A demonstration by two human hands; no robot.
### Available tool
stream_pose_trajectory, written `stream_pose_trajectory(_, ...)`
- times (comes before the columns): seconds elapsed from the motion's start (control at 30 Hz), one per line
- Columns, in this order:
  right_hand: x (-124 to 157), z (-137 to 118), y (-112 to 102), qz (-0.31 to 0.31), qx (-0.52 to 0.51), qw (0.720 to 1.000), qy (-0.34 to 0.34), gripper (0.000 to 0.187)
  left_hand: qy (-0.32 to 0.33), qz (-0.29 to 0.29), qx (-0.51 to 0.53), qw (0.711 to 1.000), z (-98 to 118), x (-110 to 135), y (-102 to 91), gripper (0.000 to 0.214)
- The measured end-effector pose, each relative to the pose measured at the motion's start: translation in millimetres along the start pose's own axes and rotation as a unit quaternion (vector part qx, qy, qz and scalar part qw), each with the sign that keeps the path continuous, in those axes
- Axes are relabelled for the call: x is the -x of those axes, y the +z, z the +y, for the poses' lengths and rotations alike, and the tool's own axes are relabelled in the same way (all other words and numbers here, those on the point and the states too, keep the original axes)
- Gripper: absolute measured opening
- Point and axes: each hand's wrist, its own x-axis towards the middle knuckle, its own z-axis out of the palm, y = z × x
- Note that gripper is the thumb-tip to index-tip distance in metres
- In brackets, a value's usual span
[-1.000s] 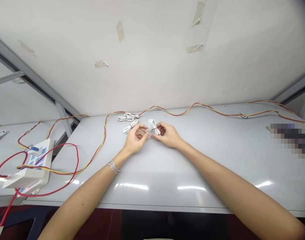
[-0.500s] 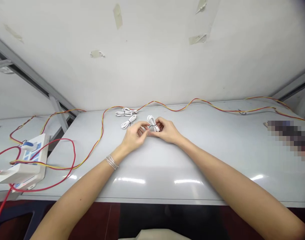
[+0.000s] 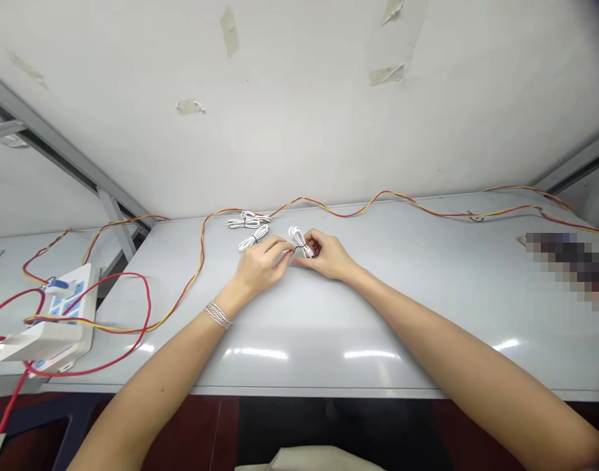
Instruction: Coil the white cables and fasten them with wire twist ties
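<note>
My right hand [image 3: 327, 254] holds a small coiled white cable [image 3: 298, 239] upright, with the fingers bent round its right side. A thin black tie [image 3: 300, 246] runs across the middle of this coil. From the left, my left hand [image 3: 264, 263] pinches the end of the tie between thumb and fingertips. Behind the left hand lies another coiled white cable [image 3: 253, 238] bound with a black tie. Just beyond it, more coiled white cables [image 3: 249, 220] rest close together near the wall.
A twisted red and yellow wire [image 3: 358, 214] winds along the back of the grey table [image 3: 378, 327]. At the left stands a white power strip [image 3: 86, 301] with a plugged-in adapter and looping red cable [image 3: 146, 294]. A blurred-out object [image 3: 569, 261] lies at the right.
My left thumb and fingertips have closed together on the tie's end; they were looser before. My right hand keeps the coil in nearly the same place.
</note>
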Motion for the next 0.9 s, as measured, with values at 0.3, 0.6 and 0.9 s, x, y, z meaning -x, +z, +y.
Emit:
stream_pose_trajectory(0.3,-0.9,-1.7,0.1,0.002,-0.004,1.0,-0.003,0.04,0.0,-0.008,-0.045,0.999,4.2,-0.3,1.9,0.008)
stream_pose_trajectory(0.6,-0.6,-2.0,-0.6,0.0,-0.015,1.0,0.007,0.039,0.002,-0.001,-0.031,1.0,4.3,0.1,1.9,0.013)
stream_pose_trajectory(0.9,-0.2,-1.0,-0.8,-0.007,-0.023,1.0,0.0,0.039,0.056,0.011,-0.078,0.995,1.4,-0.3,1.7,0.01)
